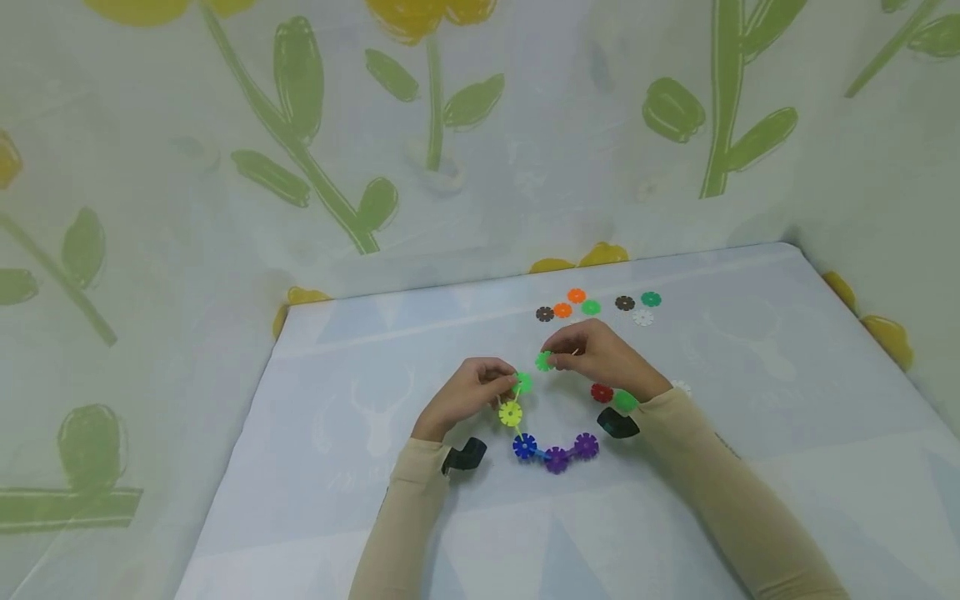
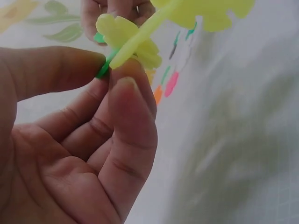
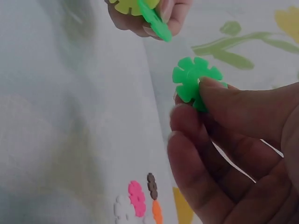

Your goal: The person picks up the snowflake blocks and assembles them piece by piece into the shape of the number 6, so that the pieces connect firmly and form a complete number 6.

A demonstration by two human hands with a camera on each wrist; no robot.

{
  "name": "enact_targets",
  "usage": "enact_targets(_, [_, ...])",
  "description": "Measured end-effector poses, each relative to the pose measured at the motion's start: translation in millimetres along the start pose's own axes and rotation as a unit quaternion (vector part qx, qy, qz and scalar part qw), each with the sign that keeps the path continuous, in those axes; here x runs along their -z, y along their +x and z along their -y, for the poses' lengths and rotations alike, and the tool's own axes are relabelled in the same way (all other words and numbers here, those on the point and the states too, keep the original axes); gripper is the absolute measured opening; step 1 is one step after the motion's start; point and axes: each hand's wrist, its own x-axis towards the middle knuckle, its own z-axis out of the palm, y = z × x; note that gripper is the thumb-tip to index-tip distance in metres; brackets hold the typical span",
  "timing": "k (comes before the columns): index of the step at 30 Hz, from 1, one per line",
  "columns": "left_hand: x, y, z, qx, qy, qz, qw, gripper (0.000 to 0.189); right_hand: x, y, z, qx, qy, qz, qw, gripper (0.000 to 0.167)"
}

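Observation:
Notched plastic flower discs are linked into a curved chain, with a yellow disc (image 1: 511,414), a blue disc (image 1: 525,446) and purple discs (image 1: 556,460) along it. At the chain's upper end, my left hand (image 1: 467,392) pinches a green disc (image 3: 158,24) between thumb and finger. My right hand (image 1: 600,354) pinches a separate green disc (image 3: 188,77) by its edge, with thumb and fingertip. This disc is up and to the right of the chain's green end in the head view, and a gap lies between them. Fingers partly cover both green discs.
Loose discs lie toward the table's back, among them an orange disc (image 1: 576,296), a brown disc (image 1: 625,303) and a white disc (image 1: 643,317). Close to the right wrist are a red disc (image 1: 602,392) and a green one. Patterned cloth walls (image 1: 525,208) border the table (image 1: 337,500).

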Motion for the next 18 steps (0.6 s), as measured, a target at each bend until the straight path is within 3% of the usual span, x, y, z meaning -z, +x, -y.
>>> enact_targets(8, [0.1, 1.5, 0.7, 0.009, -0.035, 0.003, 0.9993, 0.027, -7, 1.1, -1, 0.041, -0.006, 0.013, 0.9990, 0.010])
enact_targets(18, [-0.6, 1.9, 1.5, 0.007, -0.056, 0.004, 0.9984, 0.026, -13, 0.4, 1, 0.058, -0.030, 0.011, 0.9978, 0.011])
